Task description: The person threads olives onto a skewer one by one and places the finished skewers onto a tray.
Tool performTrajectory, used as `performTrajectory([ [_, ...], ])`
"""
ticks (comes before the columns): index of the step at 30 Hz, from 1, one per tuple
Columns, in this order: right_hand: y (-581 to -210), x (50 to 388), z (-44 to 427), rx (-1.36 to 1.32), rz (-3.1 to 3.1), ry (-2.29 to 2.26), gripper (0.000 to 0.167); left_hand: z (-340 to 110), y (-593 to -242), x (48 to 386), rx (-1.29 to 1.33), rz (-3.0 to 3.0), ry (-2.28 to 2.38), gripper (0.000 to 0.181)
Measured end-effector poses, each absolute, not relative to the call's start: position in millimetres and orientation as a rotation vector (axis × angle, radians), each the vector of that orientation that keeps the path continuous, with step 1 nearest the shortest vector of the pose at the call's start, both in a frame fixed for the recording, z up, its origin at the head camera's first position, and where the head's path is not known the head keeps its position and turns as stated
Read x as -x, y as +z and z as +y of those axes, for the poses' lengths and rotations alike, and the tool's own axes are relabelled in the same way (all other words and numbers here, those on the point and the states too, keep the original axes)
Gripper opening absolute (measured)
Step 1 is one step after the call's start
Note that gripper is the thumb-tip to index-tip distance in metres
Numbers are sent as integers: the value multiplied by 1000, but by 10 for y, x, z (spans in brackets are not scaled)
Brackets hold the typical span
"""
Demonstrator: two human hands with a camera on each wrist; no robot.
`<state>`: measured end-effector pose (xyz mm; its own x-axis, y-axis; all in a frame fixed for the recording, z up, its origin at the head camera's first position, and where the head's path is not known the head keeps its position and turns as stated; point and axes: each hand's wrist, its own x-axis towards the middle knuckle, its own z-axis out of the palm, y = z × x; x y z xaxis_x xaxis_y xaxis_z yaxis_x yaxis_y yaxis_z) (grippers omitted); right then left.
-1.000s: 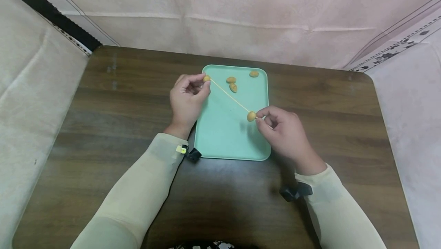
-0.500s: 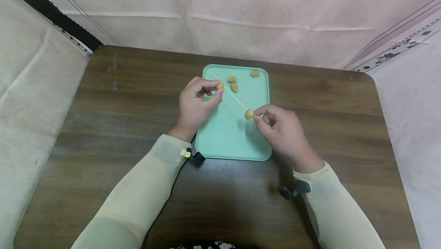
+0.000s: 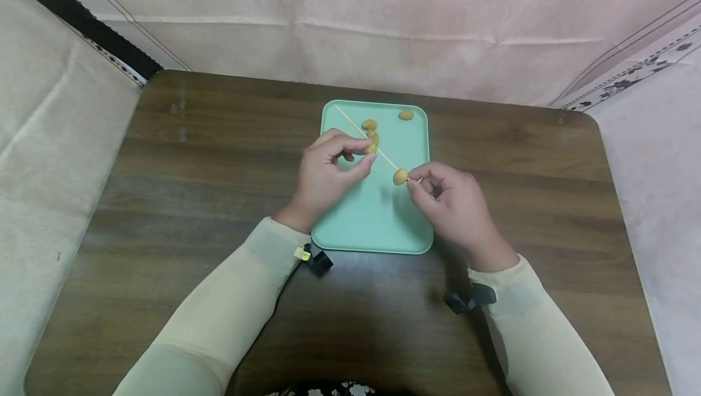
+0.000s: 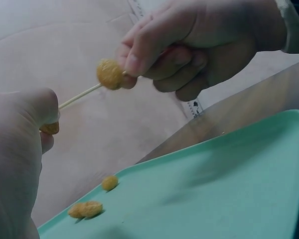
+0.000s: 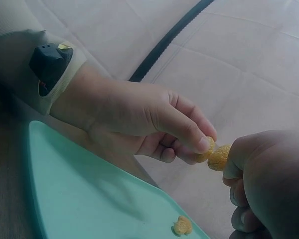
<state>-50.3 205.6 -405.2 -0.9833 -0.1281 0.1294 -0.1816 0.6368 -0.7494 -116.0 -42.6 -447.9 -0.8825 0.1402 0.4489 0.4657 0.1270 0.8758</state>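
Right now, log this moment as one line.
left hand: pinches nugget on stick | right hand: pinches stick end beside second nugget | tray: three loose nuggets

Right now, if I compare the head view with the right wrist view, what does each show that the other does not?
Only the head view shows the thin pale stick extending past the left hand, one loose oval yellow-brown piece lying apart, and the right sleeve's black device.

Only the right wrist view shows clearly the bumpy surface of the yellow-brown piece beside the right hand.

Both show both hands, the left hand's pinched piece, the rectangular mint-green tray, two loose pieces close together, and the left sleeve's black device.
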Motion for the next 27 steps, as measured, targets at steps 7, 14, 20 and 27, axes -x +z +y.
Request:
performTrajectory([
  [7,-4040,512,2051,-250,-2780,1294,7,-356,-4447,1092,646,-2150,-1818,19],
  [14,-4022,514,2041,-237,-2775,1313,7,-290,-4436,1027,698,-2154,-1826,21],
  [20,-4031,513,2036,-257,-2759,1302,6,-252,-4445,998,730,-2143,-1849,21],
  [27,-4070,513,2039,-271,-2723,1314,8,-231,-4472,987,742,-2142,-1844,21],
])
